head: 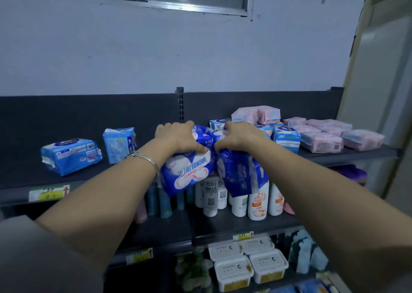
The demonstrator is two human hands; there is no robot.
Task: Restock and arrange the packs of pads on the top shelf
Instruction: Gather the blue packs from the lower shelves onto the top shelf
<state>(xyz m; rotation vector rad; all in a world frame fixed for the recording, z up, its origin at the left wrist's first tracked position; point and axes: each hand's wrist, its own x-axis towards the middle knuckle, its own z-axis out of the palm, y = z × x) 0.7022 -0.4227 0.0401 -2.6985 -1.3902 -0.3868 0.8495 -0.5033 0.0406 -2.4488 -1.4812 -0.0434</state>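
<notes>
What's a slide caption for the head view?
Left hand grips left blue pack, right hand grips right blue pack, at top shelf.

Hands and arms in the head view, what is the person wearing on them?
Both forearms are bare; the left hand and right hand are ungloved. A thin silver bangle circles the left wrist. A grey sleeve shows at the left upper arm.

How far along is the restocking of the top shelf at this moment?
Done: pink plastic packs lie grouped at the dark top shelf's right end. In hand: left hand and right hand grip two dark blue plastic packs at the shelf's front edge. Left: placing those; two light blue packs at left sit apart, likely needing straightening.
</notes>
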